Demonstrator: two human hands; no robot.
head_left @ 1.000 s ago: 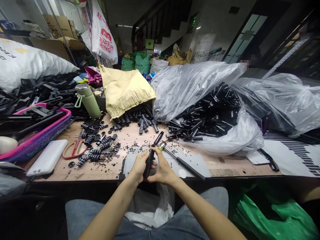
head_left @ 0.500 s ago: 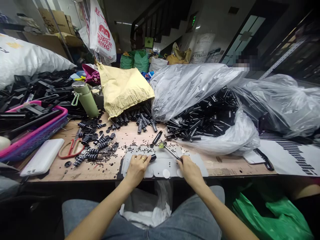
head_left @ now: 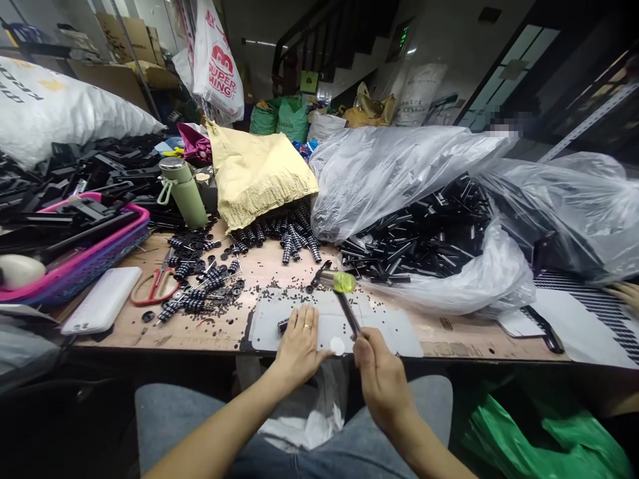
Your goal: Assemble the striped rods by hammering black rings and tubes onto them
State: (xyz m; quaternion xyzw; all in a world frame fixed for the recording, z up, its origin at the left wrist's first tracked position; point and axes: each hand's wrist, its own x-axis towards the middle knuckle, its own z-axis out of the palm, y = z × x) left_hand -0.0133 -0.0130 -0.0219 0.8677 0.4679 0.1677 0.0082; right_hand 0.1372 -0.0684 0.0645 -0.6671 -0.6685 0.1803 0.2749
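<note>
My left hand [head_left: 298,346] rests on a grey mat [head_left: 394,329] at the table's front edge, fingers closed over a short black tube part [head_left: 283,324] that pokes out to the left. My right hand [head_left: 380,376] is wrapped round the dark handle of a small hammer [head_left: 343,293], raised above the mat with its yellow-green head up. Another black tube part [head_left: 319,273] lies just beyond the mat.
A clear plastic bag of black tubes [head_left: 424,233] fills the right. A yellow sack [head_left: 259,173] spills ribbed black pieces. Red scissors [head_left: 154,286], a white phone [head_left: 102,301], a green bottle [head_left: 184,193] and a pink basket [head_left: 84,256] stand left. Another person's hand [head_left: 624,293] shows at far right.
Both hands held the black part together; then the left set it down on the mat while the right took the hammer and has now lifted it.
</note>
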